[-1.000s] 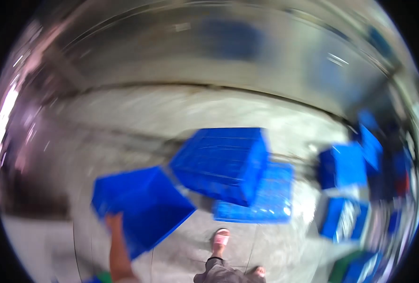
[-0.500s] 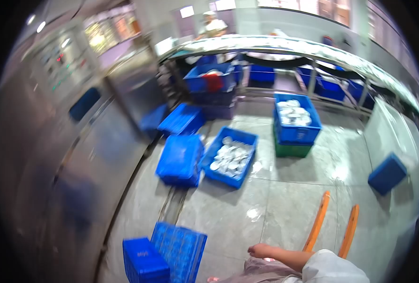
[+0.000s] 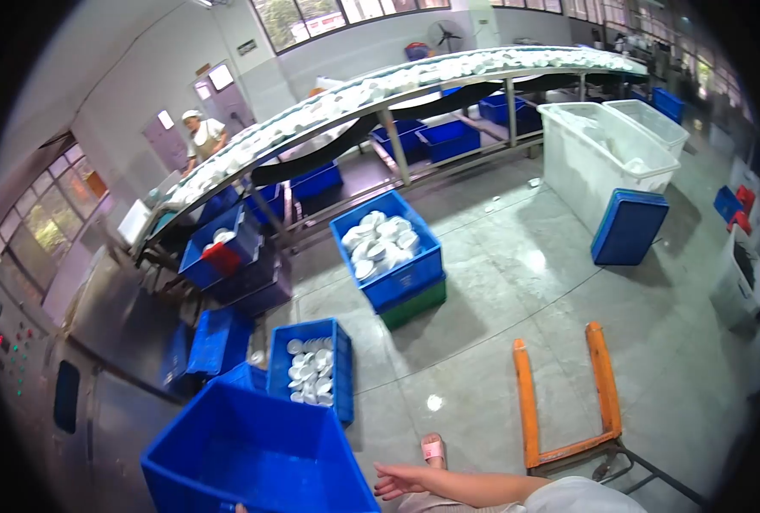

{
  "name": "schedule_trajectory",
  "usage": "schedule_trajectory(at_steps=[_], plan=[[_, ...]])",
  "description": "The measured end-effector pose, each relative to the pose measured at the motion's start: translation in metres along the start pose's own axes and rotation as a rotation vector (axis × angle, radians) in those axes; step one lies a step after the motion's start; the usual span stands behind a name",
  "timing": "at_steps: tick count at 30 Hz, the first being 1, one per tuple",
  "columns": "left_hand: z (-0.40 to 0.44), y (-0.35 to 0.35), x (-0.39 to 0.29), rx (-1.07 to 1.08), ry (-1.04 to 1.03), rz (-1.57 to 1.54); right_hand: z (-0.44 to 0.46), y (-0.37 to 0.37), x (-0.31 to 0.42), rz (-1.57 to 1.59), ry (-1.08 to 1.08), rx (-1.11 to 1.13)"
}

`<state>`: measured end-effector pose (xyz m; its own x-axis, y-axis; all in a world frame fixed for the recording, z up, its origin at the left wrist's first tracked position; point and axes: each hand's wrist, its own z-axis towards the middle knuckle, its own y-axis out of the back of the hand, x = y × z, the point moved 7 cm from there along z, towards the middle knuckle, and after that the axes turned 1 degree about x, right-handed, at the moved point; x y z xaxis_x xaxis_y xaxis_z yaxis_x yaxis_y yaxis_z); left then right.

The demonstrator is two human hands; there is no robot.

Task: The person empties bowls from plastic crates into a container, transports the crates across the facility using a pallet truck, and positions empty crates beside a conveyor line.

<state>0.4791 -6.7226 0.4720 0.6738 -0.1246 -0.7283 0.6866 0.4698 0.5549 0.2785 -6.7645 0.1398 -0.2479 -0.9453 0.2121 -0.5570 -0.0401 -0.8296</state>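
Observation:
A blue plastic crate (image 3: 256, 445) is tilted up close to me at the lower left, with nothing inside it. At its near rim a fingertip of my left hand (image 3: 241, 508) shows, gripping the edge; the rest of that hand is out of view. My right hand (image 3: 400, 480) is just beside the crate's right side, fingers stretched out and holding nothing. Beyond the crate, another blue crate (image 3: 343, 368) on the floor holds white round pieces (image 3: 312, 372). Farther off, a blue crate (image 3: 406, 282) heaped with similar pieces stands on a green one (image 3: 416, 306).
Orange forks of a pallet truck (image 3: 525, 402) lie to the right. A long conveyor (image 3: 388, 85) covered with white pieces crosses the back, a person (image 3: 205, 137) behind it. White bins (image 3: 568, 150) and an upright blue crate (image 3: 630, 227) stand at right; a metal machine (image 3: 123, 427) is left.
My view has swung right. A blue crate is now up close with my left hand at its rim. My right hand has opened and is beside that crate.

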Motion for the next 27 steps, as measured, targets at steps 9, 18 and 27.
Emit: schedule_trajectory(at_steps=[9, 18, 27], plan=[[0.118, -0.312, -0.064, 0.521, 0.554, -1.163, -0.168, 0.141, 0.108, 0.431, 0.580, -0.336], [0.094, -0.491, -0.126, 1.209, 0.698, -1.080, -0.266, 0.249, 0.054, 0.870, 1.032, -0.565], [0.151, -0.538, -0.016, 1.125, 0.626, -0.421, -0.283, 0.296, 0.114, 0.851, 1.039, -0.841]])
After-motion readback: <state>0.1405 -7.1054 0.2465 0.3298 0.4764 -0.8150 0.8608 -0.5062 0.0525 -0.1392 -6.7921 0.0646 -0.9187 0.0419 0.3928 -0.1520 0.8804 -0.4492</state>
